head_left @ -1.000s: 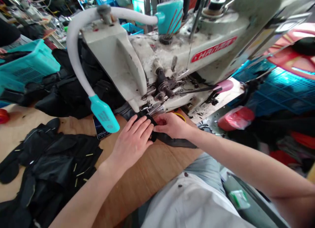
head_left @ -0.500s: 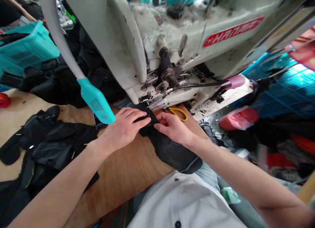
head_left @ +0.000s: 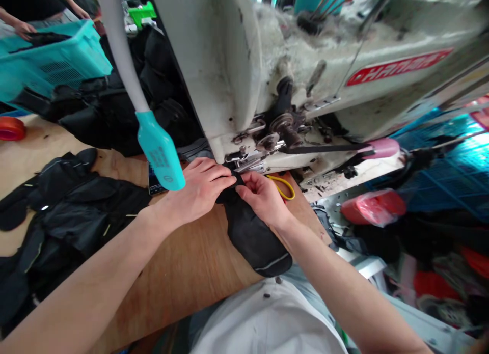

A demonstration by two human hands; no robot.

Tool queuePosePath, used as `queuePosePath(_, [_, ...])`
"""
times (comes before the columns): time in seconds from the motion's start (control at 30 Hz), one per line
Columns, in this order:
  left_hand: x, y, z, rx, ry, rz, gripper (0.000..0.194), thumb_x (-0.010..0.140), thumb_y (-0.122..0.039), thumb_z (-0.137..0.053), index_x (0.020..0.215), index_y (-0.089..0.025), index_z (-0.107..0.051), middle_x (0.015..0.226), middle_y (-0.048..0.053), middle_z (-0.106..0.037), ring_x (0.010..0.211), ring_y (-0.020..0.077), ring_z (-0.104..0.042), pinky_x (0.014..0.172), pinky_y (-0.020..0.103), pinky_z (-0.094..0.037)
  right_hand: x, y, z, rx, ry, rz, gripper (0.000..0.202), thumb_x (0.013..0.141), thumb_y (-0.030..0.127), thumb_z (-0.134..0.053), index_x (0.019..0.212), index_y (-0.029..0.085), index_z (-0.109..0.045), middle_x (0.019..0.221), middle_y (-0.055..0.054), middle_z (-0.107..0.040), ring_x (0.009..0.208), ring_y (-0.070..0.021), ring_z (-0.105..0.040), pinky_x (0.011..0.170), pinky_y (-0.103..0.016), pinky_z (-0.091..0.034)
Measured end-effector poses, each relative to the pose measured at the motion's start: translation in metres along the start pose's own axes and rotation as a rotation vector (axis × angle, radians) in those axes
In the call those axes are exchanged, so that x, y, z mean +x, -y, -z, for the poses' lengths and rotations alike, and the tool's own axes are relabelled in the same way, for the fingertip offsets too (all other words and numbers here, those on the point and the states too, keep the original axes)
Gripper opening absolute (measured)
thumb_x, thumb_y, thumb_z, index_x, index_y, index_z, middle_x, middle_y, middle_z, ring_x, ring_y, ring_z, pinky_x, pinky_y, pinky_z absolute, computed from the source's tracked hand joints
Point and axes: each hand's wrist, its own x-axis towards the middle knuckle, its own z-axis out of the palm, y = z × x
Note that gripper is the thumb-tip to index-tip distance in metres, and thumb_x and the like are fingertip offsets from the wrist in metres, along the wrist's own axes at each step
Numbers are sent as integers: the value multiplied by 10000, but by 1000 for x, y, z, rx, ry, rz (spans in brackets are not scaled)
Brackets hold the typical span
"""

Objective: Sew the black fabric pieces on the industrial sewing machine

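Observation:
A black fabric piece with a rounded end and a pale line of trim lies on the wooden table. Its upper end is under the front of the sewing machine, by the presser foot and needle area. My left hand is on the left of that end, fingers together and pressed down on the cloth. My right hand pinches the right edge between thumb and fingers, close to the machine's metal parts. Fingers and machine parts hide the stitching spot.
A turquoise-headed lamp hangs beside my left hand. A phone and yellow-handled snips lie nearby. Black sewn pieces cover the left side. A co-worker's hand is at a turquoise crate.
The view has shifted, so the machine sits further right. The fabric's rounded end has swung left toward the table's middle, and my left thumb and fingers have drawn together.

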Motion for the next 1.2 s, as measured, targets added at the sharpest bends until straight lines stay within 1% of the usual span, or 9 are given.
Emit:
queuePosePath(0.17, [3, -2, -2, 92, -32, 33, 254, 978, -132, -487, 1099, -160, -708, 1066, 58, -728, 968, 244, -622, 870, 405, -471, 8, 1, -4, -13, -48, -3, 248, 734, 372, -699, 811, 174, -572, 664, 34, -537, 562, -95, -421, 510, -239, -314])
queuePosePath(0.33, [9, -14, -6, 190, -75, 92, 223, 959, -125, -512, 1068, -134, -706, 959, 60, -716, 891, 248, -616, 802, 390, -489, 10, -3, -6, -43, -87, 12, 261, 741, 386, -709, 790, 175, -564, 632, 43, -494, 551, -98, -392, 503, -247, -289])
queuePosePath(0.47, [11, -24, -12, 219, -73, 204, 156, 927, -123, -590, 997, -169, -722, 803, 22, -663, 778, 234, -599, 692, 375, -469, 10, -3, -2, -51, -41, 50, 237, 760, 358, -713, 798, 171, -571, 654, 38, -496, 572, -101, -390, 519, -251, -289])
queuePosePath(0.53, [10, -25, -15, 219, -86, 220, 119, 918, -140, -625, 976, -177, -721, 770, 11, -644, 753, 230, -588, 669, 376, -456, 10, -2, 1, -69, -12, 62, 226, 774, 349, -714, 807, 170, -579, 649, 45, -480, 570, -100, -377, 520, -251, -278])
queuePosePath(0.73, [-1, -12, -16, 160, -258, 180, 137, 910, -132, -649, 1016, -177, -724, 963, 30, -710, 922, 230, -596, 812, 374, -476, 8, 0, 4, -106, 3, 37, 215, 810, 359, -697, 842, 169, -601, 659, 37, -508, 569, -106, -399, 521, -254, -282])
queuePosePath(0.83, [-3, -9, -11, 178, -195, 145, 180, 914, -97, -612, 1028, -177, -727, 937, 33, -701, 890, 228, -589, 766, 369, -471, 8, -3, 3, -116, -13, 31, 226, 812, 372, -698, 852, 171, -602, 655, 39, -502, 567, -107, -392, 517, -253, -282])
queuePosePath(0.93, [3, -19, -5, 232, -82, 169, 190, 911, -93, -597, 1030, -166, -726, 865, 37, -671, 825, 235, -586, 701, 373, -466, 7, -5, 0, -112, -28, 42, 240, 813, 385, -698, 863, 171, -601, 662, 37, -504, 573, -110, -396, 522, -253, -291])
queuePosePath(1.07, [20, -45, -3, 327, 49, 326, 176, 895, -83, -596, 996, -133, -730, 812, 57, -629, 795, 253, -593, 676, 379, -473, 7, -5, -1, -134, -39, 62, 234, 821, 384, -686, 847, 170, -596, 668, 29, -512, 580, -115, -399, 530, -255, -310])
queuePosePath(1.2, [27, -63, -10, 345, 71, 499, 200, 899, -65, -566, 999, -123, -729, 805, 67, -621, 787, 244, -598, 670, 364, -476, 4, -4, 0, -199, -45, 83, 206, 852, 376, -650, 852, 177, -600, 700, 13, -541, 612, -128, -425, 561, -259, -349])
